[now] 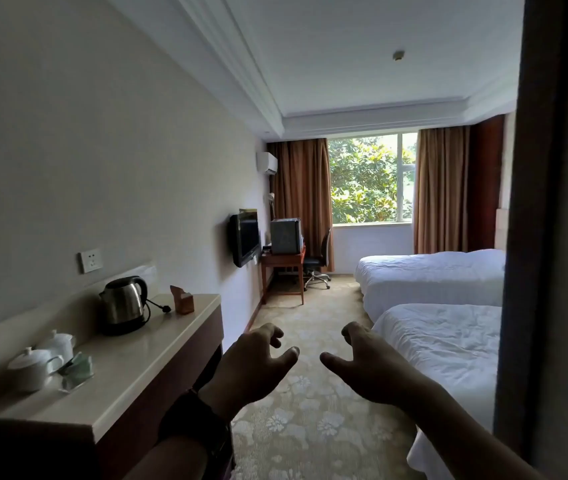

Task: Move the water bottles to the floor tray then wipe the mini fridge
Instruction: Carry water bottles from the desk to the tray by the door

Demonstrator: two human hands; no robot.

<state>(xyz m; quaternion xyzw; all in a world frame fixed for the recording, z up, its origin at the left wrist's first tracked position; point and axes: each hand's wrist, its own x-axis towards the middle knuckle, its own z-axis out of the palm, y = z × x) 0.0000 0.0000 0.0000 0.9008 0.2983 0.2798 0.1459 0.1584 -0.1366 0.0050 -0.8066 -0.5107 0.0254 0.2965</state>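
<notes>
The person holds 2 hands out in front, apart from each other: the left hand (251, 367) and the right hand (362, 362) both hang with loosely curled fingers and grasp nothing. Far beyond the hands, 1 mini fridge (285, 236) stands on 1 wooden desk (282, 268), with 1 office chair (318, 261) just beside it. Left of the left hand, 1 counter (119, 372) bears 1 steel kettle (125, 303), 2 white lidded cups (43, 362) and 1 small wooden box (182, 299). Right of the right hand lie 2 white beds (438, 337). Water bottles cannot be made out.
</notes>
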